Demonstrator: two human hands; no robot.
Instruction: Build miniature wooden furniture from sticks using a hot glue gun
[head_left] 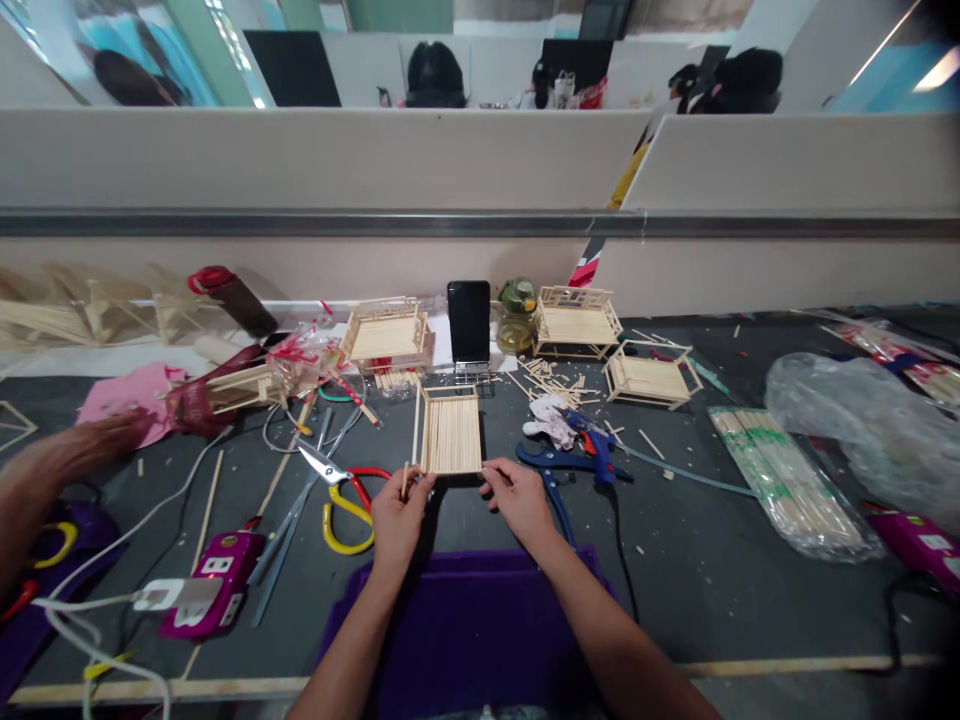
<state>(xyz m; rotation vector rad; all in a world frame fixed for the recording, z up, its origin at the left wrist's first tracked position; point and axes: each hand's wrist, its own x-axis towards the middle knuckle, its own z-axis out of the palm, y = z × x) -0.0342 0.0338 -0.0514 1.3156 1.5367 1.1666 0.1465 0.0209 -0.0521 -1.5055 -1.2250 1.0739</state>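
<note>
Between my two hands, a small wooden-stick frame [452,432] with a slatted panel is held just above the dark table. My left hand [400,510] pinches its near left corner, and a short stick also shows at those fingers. At the near right corner, my right hand [517,497] grips the edge between thumb and fingers. Scissors [347,495] with red and yellow handles lie left of my left hand. Blue pliers [553,470] and a blue glue gun [600,455] lie beyond my right hand. A purple tray [472,610] sits below my forearms.
Similar stick models [386,335] stand at the back, around a propped phone [469,322] and a bottle [517,315]. Loose sticks [555,383] lie scattered. A purple power strip [217,580] with cables is at left, beside another person's hand [105,445]. Bagged sticks [787,480] lie right.
</note>
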